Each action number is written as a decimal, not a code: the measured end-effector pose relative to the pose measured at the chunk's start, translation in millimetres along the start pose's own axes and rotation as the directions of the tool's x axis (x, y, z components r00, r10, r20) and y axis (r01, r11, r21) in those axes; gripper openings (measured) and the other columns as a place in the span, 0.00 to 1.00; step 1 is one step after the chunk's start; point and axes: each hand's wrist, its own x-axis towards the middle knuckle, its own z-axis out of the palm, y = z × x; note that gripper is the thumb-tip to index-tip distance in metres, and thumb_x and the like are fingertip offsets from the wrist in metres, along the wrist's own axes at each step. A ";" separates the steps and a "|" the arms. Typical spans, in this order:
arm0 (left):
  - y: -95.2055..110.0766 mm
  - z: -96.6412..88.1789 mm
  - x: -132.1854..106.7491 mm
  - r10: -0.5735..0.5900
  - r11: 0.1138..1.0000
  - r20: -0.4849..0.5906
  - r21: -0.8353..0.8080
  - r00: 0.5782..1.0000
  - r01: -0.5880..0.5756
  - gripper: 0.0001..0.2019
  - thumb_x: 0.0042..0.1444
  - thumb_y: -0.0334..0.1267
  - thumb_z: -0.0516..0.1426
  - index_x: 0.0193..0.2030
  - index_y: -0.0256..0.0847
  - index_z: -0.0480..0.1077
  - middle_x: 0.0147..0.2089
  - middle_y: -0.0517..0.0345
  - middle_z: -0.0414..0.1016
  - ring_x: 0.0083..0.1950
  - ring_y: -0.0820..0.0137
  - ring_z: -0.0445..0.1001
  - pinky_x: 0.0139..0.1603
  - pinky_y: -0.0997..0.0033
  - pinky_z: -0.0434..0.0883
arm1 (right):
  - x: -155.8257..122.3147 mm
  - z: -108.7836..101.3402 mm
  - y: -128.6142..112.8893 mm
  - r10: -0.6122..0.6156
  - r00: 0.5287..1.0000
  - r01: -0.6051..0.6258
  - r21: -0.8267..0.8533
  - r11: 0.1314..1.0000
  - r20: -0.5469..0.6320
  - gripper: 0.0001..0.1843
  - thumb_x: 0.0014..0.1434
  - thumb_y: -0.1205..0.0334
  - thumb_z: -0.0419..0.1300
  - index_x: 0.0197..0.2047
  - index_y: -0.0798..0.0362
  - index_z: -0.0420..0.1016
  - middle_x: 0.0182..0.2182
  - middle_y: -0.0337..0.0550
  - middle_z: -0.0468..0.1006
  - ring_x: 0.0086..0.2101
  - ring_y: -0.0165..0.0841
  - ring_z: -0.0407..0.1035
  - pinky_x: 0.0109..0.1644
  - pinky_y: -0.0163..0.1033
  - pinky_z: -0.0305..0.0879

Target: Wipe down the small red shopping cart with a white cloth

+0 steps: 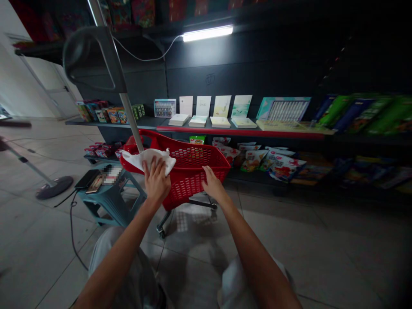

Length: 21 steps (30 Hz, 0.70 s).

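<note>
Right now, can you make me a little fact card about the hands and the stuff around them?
Left hand: fingers spread on a white cloth
Cloth: lies over part of the red cart
Right hand: at the cart's near side
Cart: basket with holes, on wheels
Beside the cart: a blue-grey stool
Behind it: a shelf with booklets, snack bags lower down
Lamp: on

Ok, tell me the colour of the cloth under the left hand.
The cloth is plain white; it shows best in the head view.
</note>
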 end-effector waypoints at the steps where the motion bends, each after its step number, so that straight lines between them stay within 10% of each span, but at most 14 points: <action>1: 2.4 2.5 -0.8 0.006 1.000 0.021 0.011 1.000 -0.006 0.26 0.62 0.31 0.52 0.67 0.35 0.72 0.72 0.43 0.70 0.81 0.52 0.54 0.82 0.35 0.37 | 0.6 2.2 -1.0 0.013 1.000 -0.013 -0.003 1.000 0.005 0.39 0.64 0.68 0.54 0.77 0.59 0.53 0.77 0.58 0.52 0.71 0.45 0.60 0.72 0.53 0.64; 15: 59.4 50.5 -7.2 0.135 0.987 0.323 -0.123 0.937 -0.100 0.26 0.67 0.34 0.51 0.71 0.37 0.68 0.76 0.45 0.64 0.81 0.51 0.54 0.82 0.38 0.44 | -3.7 5.3 -26.5 -0.002 1.000 0.002 0.059 0.998 0.006 0.36 0.63 0.72 0.55 0.74 0.57 0.59 0.71 0.58 0.66 0.66 0.45 0.69 0.70 0.51 0.66; 21: 60.9 33.6 55.4 -0.215 0.813 0.278 -0.480 0.936 0.330 0.18 0.71 0.43 0.51 0.54 0.39 0.78 0.54 0.44 0.84 0.62 0.53 0.79 0.64 0.54 0.73 | -3.6 0.1 -32.6 0.033 0.999 -0.033 0.060 0.998 0.008 0.28 0.65 0.70 0.56 0.68 0.52 0.69 0.61 0.50 0.79 0.59 0.42 0.75 0.67 0.49 0.70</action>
